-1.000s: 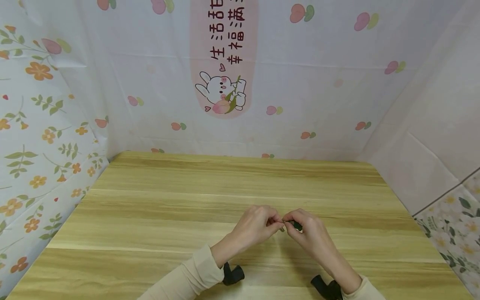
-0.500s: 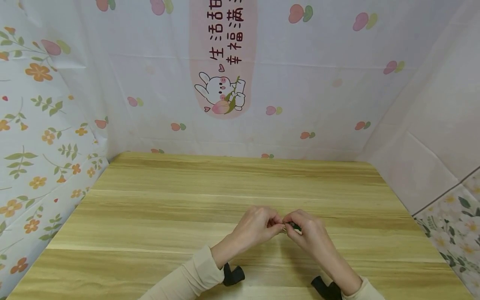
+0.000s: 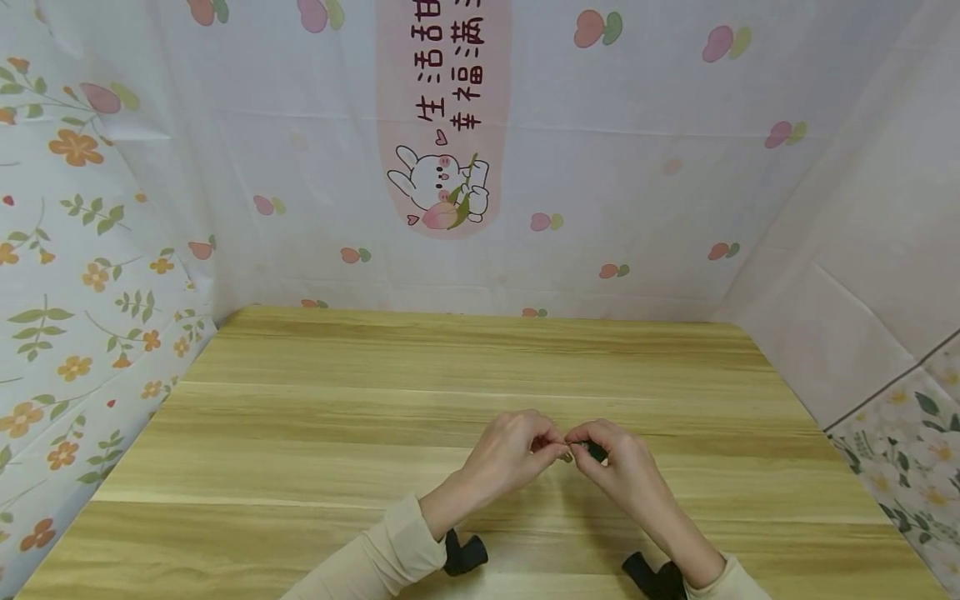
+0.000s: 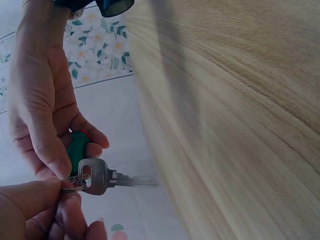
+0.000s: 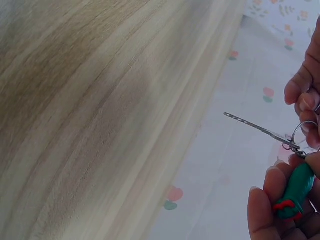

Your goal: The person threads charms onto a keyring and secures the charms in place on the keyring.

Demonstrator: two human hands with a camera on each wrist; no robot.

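Observation:
Both hands meet above the wooden table, working on a metal key ring. My left hand pinches the ring between thumb and fingertips. A silver key hangs on it, its blade sticking out sideways in the left wrist view. My right hand holds a green charm with red trim against its curled fingers, with thumb and fingertip at the small chain joining charm and ring. In the head view the fingers hide most of the ring and key.
The wood-grain table spreads out under the hands. A dark camera mount sits by the left wrist, another by the right. Patterned cloth hangs behind the table and along its sides.
Both hands stay almost in place. Between their fingertips the small metal pieces shift a little, and the charm in the right hand tilts slightly.

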